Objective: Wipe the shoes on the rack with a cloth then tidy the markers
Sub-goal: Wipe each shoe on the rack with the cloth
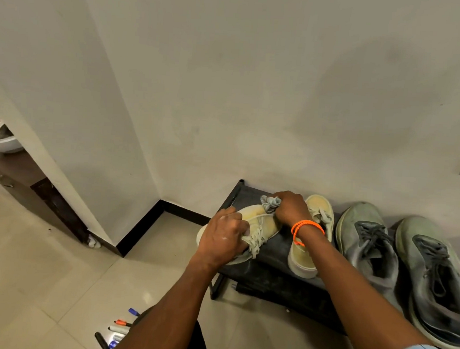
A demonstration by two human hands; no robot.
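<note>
Setting: black shoe rack (252,196) against wall.
Shoe: yellow sneaker (258,220) at rack's left end; light, soft canvas; I hold midfoot.
Left hand (223,238): gripping sneaker.
Right hand (290,207): clutching limp cloth (270,203) on toe.
Markers (118,330): floor, untouched.

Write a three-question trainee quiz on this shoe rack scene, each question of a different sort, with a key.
1. True or false: the right hand holds a grey cloth against the yellow shoe.
2. How many shoes rest on the black rack? A) two B) four C) six
3. Fill in: the markers lie on the ____, left of the left forearm.

Key:
1. True; the left hand steadies that shoe.
2. B: two yellow, two grey shoes.
3. Floor.
</note>
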